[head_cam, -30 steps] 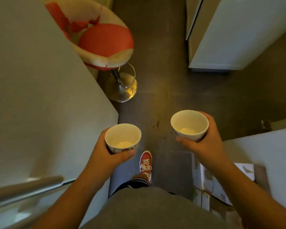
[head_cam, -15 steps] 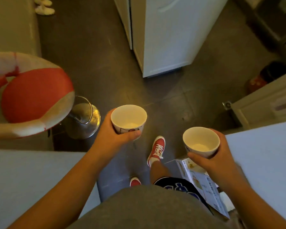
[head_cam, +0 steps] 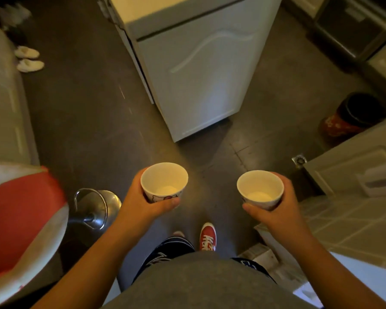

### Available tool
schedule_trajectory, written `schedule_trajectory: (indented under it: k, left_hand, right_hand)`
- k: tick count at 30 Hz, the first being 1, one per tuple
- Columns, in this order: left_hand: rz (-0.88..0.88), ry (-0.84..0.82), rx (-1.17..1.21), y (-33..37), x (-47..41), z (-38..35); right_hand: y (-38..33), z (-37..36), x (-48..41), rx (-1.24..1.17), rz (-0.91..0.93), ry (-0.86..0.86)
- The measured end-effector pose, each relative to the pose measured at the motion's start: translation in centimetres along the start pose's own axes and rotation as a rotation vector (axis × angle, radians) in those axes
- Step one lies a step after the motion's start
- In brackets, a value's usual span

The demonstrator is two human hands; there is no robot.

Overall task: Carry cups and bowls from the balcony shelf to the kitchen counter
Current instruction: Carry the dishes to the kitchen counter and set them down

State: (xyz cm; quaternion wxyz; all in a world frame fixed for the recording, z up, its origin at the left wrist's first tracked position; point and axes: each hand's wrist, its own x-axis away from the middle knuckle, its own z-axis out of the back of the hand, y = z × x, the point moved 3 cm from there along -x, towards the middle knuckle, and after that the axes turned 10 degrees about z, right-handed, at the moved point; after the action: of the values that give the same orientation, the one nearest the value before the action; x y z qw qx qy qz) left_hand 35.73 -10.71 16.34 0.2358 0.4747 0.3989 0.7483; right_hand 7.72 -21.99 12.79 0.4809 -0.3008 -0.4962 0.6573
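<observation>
Left cup (head_cam: 164,179) and right cup (head_cam: 260,188): smooth white walls with a soft, glaze-like sheen inside and a printed pattern outside. Stool base (head_cam: 98,207): polished metal, mirror-bright. Stool seat (head_cam: 20,219): smooth red and off-white covering, slightly shiny. Floor (head_cam: 87,119): dark matt tiles with faint scuffs. Cabinet (head_cam: 198,74): smooth white panel with a satin finish. Counter (head_cam: 348,224): pale tiles with visible joints and a light sheen. Shoe (head_cam: 207,236): red cloth with white laces. Shirt (head_cam: 198,282): grey matt cloth. Slippers (head_cam: 29,59): white and soft-looking, too blurred to tell more.
</observation>
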Motion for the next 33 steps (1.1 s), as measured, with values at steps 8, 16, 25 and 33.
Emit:
schedule_trajectory:
  k: [8,16,25,33]
  left_hand:
    - [0.000,-0.003,-0.063,6.4,-12.2,0.2]
    - [-0.060,-0.248,-0.199,17.0,-26.7,-5.2]
    - [-0.124,-0.600,-0.298,27.3,-35.6,-22.7]
    - [-0.203,-0.650,-0.365,34.6,-40.8,-39.4]
  right_hand:
    - [-0.9,-0.8,-14.8,-0.005,0.029,0.047]
    - [-0.4,4.2,-24.0,-0.012,-0.075,0.265]
    - [3.6,14.9,-24.5,-0.051,-0.218,0.602]
    - [9.2,26.4,-29.0,-0.033,-0.317,0.665]
